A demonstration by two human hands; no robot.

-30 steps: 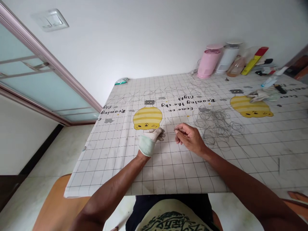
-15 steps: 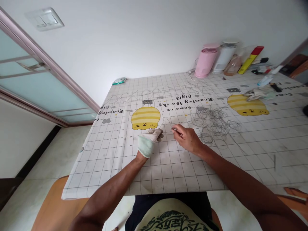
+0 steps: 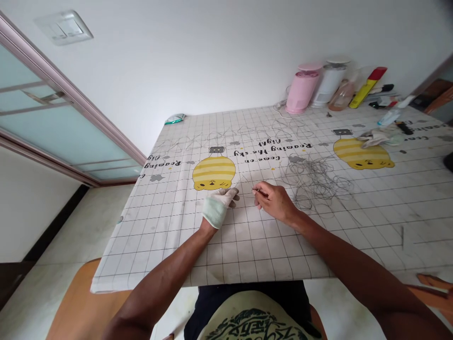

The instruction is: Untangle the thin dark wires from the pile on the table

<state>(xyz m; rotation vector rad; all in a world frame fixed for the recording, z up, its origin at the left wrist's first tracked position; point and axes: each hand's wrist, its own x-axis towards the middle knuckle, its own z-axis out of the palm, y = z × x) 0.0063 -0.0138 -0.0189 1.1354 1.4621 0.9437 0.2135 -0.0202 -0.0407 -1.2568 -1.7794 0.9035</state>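
Note:
My left hand [image 3: 220, 204], in a white and pale green work glove, has its thumb and fingers pinched together above the table. What it pinches is too fine to make out. Bare and a short way to the right, my right hand [image 3: 272, 200] is closed in a pinch. A faint thin wire [image 3: 247, 179] shows at its fingertips, between the two hands. Just beyond my right hand lies a loose tangle of thin grey wire [image 3: 314, 182]. More wavy wire [image 3: 226, 134] stretches along the far part of the table.
A checked cloth with printed bears covers the table [image 3: 159, 245]. At the back right stand a pink device [image 3: 302, 92], a white one [image 3: 329, 85], a bottle [image 3: 342, 97] and a yellow-red can [image 3: 366, 89]. Gloves [image 3: 382, 137] lie nearer; a green packet [image 3: 175, 119] rests at the far left corner.
Both hands stay in nearly the same place. The fingers of my right hand have shifted slightly, and the view has moved a little.

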